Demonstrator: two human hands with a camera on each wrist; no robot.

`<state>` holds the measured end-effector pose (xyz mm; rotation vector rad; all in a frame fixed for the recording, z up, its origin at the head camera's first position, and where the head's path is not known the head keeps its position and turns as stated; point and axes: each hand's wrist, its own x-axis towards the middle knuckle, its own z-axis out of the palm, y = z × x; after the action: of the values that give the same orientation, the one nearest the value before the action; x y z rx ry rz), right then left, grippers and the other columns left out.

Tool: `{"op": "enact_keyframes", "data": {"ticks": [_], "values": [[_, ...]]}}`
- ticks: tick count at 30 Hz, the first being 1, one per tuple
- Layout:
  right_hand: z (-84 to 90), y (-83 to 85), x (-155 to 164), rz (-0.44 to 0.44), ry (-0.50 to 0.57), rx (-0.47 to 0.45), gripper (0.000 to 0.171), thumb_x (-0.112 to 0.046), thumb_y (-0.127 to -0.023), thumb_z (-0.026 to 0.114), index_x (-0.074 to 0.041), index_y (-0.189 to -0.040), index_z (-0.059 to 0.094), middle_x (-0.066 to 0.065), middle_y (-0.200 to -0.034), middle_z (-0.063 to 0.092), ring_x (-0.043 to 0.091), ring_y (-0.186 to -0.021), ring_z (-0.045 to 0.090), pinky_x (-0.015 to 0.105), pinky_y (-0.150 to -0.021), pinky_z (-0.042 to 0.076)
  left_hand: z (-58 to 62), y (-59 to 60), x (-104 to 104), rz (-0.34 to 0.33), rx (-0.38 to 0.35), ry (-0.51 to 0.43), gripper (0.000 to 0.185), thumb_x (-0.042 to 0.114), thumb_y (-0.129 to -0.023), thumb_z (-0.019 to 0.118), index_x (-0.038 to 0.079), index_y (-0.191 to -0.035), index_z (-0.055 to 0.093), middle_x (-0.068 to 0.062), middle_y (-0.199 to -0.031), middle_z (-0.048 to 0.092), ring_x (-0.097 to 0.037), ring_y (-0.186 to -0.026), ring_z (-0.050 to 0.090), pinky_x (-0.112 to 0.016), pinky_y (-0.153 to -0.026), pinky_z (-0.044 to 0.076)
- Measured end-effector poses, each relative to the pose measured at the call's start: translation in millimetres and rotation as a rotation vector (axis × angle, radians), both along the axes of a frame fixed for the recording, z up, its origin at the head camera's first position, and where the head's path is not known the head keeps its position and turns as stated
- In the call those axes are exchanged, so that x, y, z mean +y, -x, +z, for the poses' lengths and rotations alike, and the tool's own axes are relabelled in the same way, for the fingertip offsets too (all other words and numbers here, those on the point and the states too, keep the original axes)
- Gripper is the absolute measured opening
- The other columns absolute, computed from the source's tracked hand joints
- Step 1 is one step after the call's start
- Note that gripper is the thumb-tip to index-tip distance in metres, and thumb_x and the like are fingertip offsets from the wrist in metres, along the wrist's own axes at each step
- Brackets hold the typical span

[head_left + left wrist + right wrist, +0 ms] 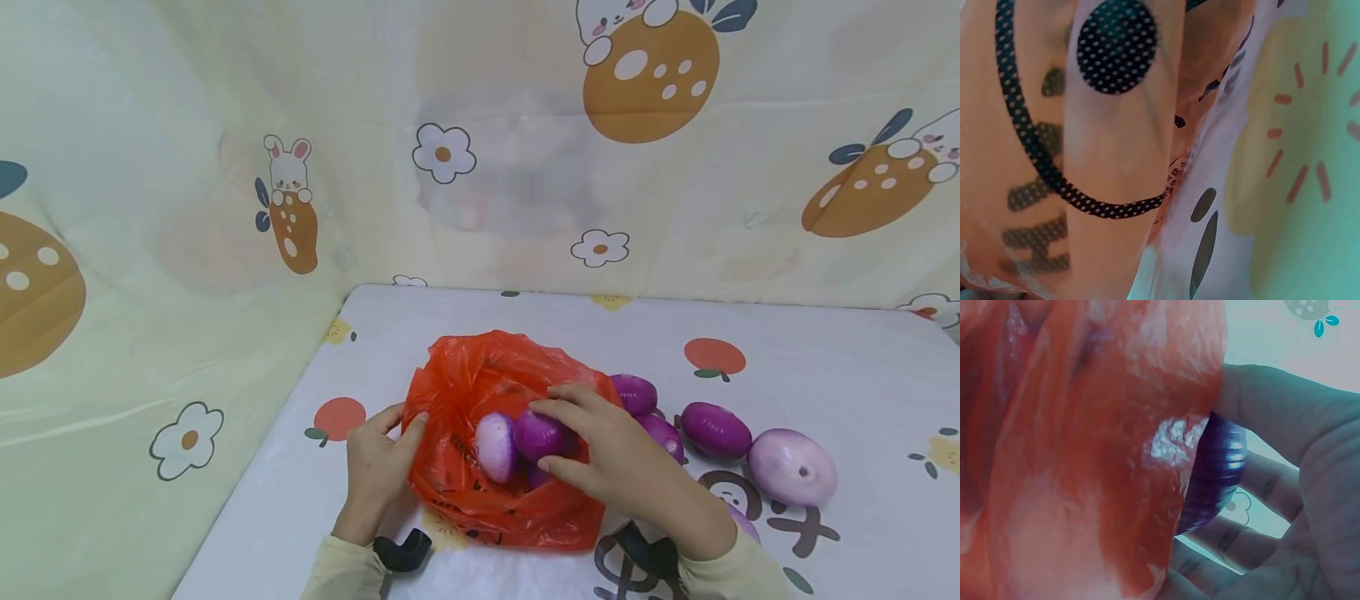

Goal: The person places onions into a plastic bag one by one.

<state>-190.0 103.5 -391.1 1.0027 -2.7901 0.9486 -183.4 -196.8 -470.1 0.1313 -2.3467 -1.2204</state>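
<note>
A table (825, 350) under a fruit-printed cloth carries an orange plastic bag (480, 500) lying open near its front edge. The left hand (378, 467) pinches the bag's left rim between thumb and fingers. The right hand (607, 454) curls round a dark purple onion (542, 435) at the bag's mouth, touching a pale onion (497, 447) inside. Four more purple onions (715, 429) lie just right of the bag.

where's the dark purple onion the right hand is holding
In the head view the dark purple onion sits in the right hand at the mouth of the orange bag, just right of a pale onion.
</note>
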Motion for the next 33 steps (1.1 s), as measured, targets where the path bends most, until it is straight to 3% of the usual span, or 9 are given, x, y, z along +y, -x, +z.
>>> {"op": "enact_keyframes", "data": {"ticks": [8, 15, 19, 23, 33], "values": [[1.3, -0.2, 2, 0.013, -0.049, -0.051, 0.056, -0.024, -0.088, 0.083, -0.020, -0.141, 0.065, 0.014, -0.145, 0.058, 0.037, -0.125, 0.061, 0.054, -0.090, 0.061, -0.1, -0.4, 0, -0.005, -0.016, -0.013, 0.022, 0.016, -0.092, 0.078, 0.004, -0.110, 0.082, -0.009, -0.100, 0.081, -0.030, -0.104, 0.074, -0.053, -0.090, 0.061], [4.5, -0.5, 5, -0.003, -0.065, -0.057, 0.057, -0.028, -0.089, 0.082, -0.021, -0.143, 0.064, 0.015, -0.147, 0.056, 0.040, -0.129, 0.059, 0.057, -0.091, 0.060, 0.6, -0.5, 1, 0.004, -0.034, -0.011, 0.022, 0.017, -0.092, 0.078, 0.005, -0.110, 0.082, -0.008, -0.099, 0.081, -0.028, -0.099, 0.074, -0.049, -0.084, 0.063], [5.9, -0.7, 7, -0.019, -0.046, -0.012, 0.058, -0.028, -0.089, 0.083, -0.018, -0.143, 0.064, 0.015, -0.147, 0.056, 0.040, -0.129, 0.060, 0.058, -0.091, 0.059, 0.5, -0.4, 1, 0.005, -0.034, -0.012, 0.021, 0.017, -0.092, 0.078, 0.006, -0.110, 0.082, -0.008, -0.098, 0.081, -0.027, -0.098, 0.074, -0.048, -0.083, 0.063], [5.6, -0.1, 7, -0.010, -0.029, 0.036, 0.056, -0.027, -0.089, 0.082, -0.013, -0.140, 0.066, 0.016, -0.146, 0.058, 0.039, -0.127, 0.061, 0.058, -0.095, 0.058, 0.7, -0.7, 0, -0.003, -0.040, -0.028, 0.022, 0.017, -0.093, 0.078, 0.005, -0.111, 0.082, -0.008, -0.100, 0.081, -0.029, -0.104, 0.074, -0.052, -0.090, 0.061], [6.2, 1.4, 12, -0.019, -0.039, 0.062, 0.056, -0.027, -0.088, 0.083, -0.013, -0.139, 0.066, 0.015, -0.144, 0.059, 0.039, -0.127, 0.062, 0.060, -0.097, 0.056, 0.4, -0.4, 0, -0.006, -0.035, -0.029, 0.021, 0.017, -0.093, 0.078, 0.005, -0.110, 0.082, -0.009, -0.100, 0.081, -0.030, -0.106, 0.073, -0.054, -0.092, 0.060]]}}
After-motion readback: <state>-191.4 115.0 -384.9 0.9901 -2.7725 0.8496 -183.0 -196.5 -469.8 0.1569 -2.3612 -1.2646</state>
